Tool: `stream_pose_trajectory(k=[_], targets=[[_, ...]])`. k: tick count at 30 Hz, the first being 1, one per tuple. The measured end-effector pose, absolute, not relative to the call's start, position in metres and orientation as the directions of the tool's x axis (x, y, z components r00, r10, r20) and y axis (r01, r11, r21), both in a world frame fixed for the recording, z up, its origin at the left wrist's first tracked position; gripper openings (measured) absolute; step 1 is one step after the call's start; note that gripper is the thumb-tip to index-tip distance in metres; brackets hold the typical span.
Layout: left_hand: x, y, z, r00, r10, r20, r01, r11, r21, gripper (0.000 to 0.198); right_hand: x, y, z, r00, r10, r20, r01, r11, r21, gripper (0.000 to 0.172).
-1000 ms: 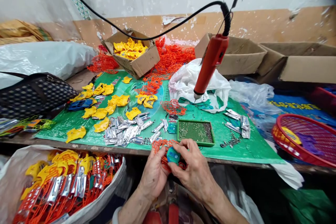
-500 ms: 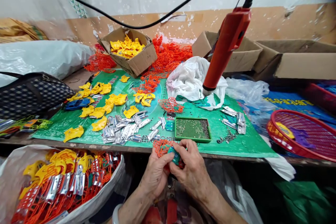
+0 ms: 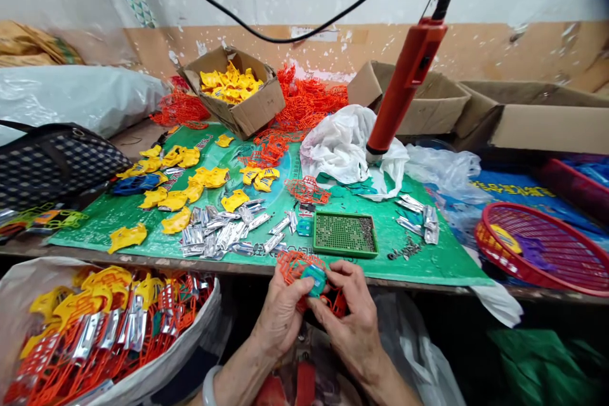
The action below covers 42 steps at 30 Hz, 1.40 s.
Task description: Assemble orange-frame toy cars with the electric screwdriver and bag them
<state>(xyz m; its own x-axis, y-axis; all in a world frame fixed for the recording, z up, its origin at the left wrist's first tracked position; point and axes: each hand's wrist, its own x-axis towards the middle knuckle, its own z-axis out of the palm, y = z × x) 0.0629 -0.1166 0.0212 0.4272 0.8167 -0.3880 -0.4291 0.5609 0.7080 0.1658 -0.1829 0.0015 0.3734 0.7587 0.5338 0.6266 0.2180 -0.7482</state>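
An orange plastic frame (image 3: 291,264) with a teal piece (image 3: 314,280) on it is held over the table's front edge. My left hand (image 3: 278,314) is closed on the frame, its thumb lying on the teal piece. On the right side, my right hand (image 3: 353,311) has its fingers bent round the frame's other end, beside the teal piece. Just beyond the hands lies a green tray (image 3: 345,234) of small screws, with another teal piece (image 3: 304,227) at its left. Silver pieces (image 3: 223,231) and yellow pieces (image 3: 176,221) are spread to the left.
A red electric screwdriver (image 3: 404,89) hangs above a white plastic bag (image 3: 345,146). Cardboard boxes (image 3: 259,111) and orange frames stand at the back. A red basket (image 3: 547,250) is at right; a white sack (image 3: 166,365) of assembled pieces is at lower left.
My right hand's fingers have shifted right, off the teal piece, which shows more fully on the frame. The hanging screwdriver and the whole view have moved slightly.
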Motion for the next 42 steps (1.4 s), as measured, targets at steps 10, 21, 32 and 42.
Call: stream_pose_trajectory(k=[10,21,32,42], targets=[[0.056,-0.121,0.015,0.405,0.856,-0.321,-0.383,0.478,0.791,0.037,0.154,-0.187,-0.004,0.325,0.743,0.585,0.722,0.205,-0.661,0.041],[0.048,-0.117,0.012,0.472,0.813,-0.34,-0.258,0.496,0.829,0.038,0.188,-0.194,0.012,0.109,0.845,0.523,0.715,0.299,-0.632,0.048],[0.059,-0.116,0.02,0.567,0.682,-0.462,-0.15,0.637,0.756,0.037,0.347,-0.053,0.092,0.58,0.517,0.63,0.611,0.236,-0.756,0.072],[0.067,-0.116,0.023,0.607,0.596,-0.525,-0.089,0.708,0.701,0.04,0.317,-0.005,0.141,0.364,0.871,0.331,0.056,0.335,-0.941,0.036]])
